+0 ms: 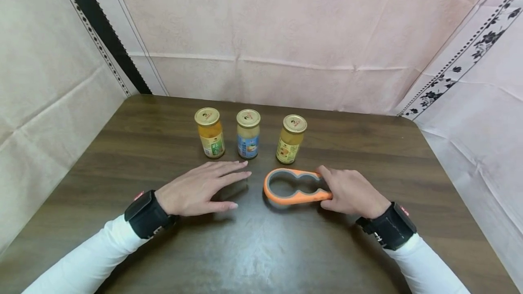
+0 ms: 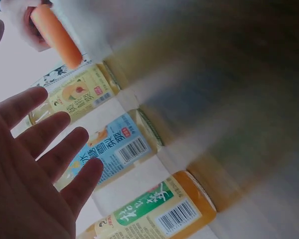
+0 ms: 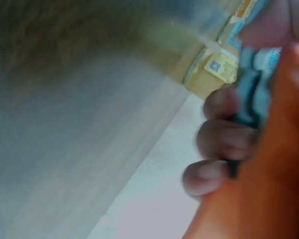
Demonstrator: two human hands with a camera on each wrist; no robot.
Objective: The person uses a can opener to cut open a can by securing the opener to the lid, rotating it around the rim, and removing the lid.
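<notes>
From the head view, a person's right hand (image 1: 351, 192) holds an orange tool (image 1: 302, 197) with a gray inside, the fingers closed around the ends of its two handles. The round end of the tool points toward the left hand (image 1: 200, 189), which has its fingers straight and spread and holds nothing. The tool is in front of the three jars, nearest to the yellow-label jar (image 1: 290, 140); I cannot tell if it touches the brown table (image 1: 408, 162). The blue-label jar (image 1: 248, 134) stands in the middle, with the left fingertips just in front of it, and the green-label jar (image 1: 210, 134) stands on the left. All three jars stand up, near each other but not touching, and each has its lid on. In the left wrist view, the left fingers are wide apart in front of the jars, and the labels show picture fruit and some bar codes. The tool shows there too, blurry, up by the yellow-label jar. In the right wrist view, the right fingers curl around the tool, but it is too blurry to see just how they press. The work looks close to its start, I think: picking a tool is done, but the tool is not on any jar, no lid is off, and all three jars are left to do.
</notes>
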